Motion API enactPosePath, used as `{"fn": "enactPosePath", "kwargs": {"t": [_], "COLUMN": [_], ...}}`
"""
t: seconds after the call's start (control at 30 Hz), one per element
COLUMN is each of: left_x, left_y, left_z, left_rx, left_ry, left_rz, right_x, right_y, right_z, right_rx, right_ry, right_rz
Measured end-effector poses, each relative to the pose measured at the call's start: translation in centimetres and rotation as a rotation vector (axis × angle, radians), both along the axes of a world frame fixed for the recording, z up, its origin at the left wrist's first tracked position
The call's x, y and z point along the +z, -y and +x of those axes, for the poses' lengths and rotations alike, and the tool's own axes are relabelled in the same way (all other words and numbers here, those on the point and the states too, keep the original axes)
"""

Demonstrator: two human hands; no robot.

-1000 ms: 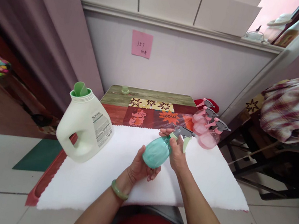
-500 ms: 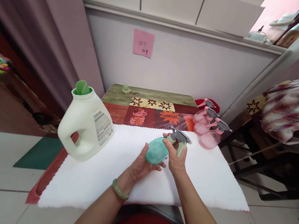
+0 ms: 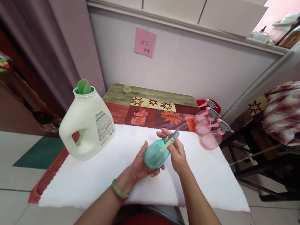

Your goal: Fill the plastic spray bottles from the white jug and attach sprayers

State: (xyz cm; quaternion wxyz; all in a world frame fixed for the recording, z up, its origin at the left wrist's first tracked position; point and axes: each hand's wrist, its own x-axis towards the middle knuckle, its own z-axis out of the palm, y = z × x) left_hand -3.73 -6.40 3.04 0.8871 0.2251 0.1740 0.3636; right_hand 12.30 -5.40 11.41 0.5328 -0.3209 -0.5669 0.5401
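A teal spray bottle with a grey and pale green trigger head is held over the white cloth. My left hand cups the round body from the left and below. At the neck, my right hand has its fingers curled behind the trigger head. The trigger points toward me, and the bottle tilts up to the right. Part of my right fingers is hidden behind the head.
A large pale green jug with an open green spout stands at the left. Several pink spray bottles stand at the right edge. A small green cap lies at the back of the table. A plaid cloth hangs at far right.
The trigger head has turned from pointing right to facing me. My right hand has shifted its fingers behind the head. The bottle body has moved slightly left and down in my left hand.
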Motion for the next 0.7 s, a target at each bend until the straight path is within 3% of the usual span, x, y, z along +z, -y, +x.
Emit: {"fn": "enactPosePath", "kwargs": {"t": [0.1,0.17,0.4,0.5,0.57,0.7], "left_x": [0.1,0.2,0.5,0.4,0.3,-0.1], "left_y": [0.2,0.3,0.0,-0.1,-0.1,-0.1], "left_z": [0.0,0.2,0.7,0.6,0.5,0.3], "left_rx": [-0.132,-0.144,0.228,0.301,0.279,0.157], "left_ry": [-0.024,-0.014,0.089,0.092,0.072,0.015], "left_rz": [0.0,-0.008,-0.03,-0.042,-0.051,-0.062], "right_x": [0.3,0.4,-0.9,-1.0,-0.7,-0.5], "right_y": [-0.4,-0.4,-0.1,0.2,0.3,0.4], "right_z": [0.5,0.4,-1.8,-2.5,-2.6,-1.7], "right_rx": [0.063,0.024,-0.452,-0.602,-0.55,-0.237], "right_ry": [-0.034,0.013,0.178,0.266,0.251,0.099], "right_rz": [-0.031,-0.035,-0.049,-0.021,0.015,0.024]}}
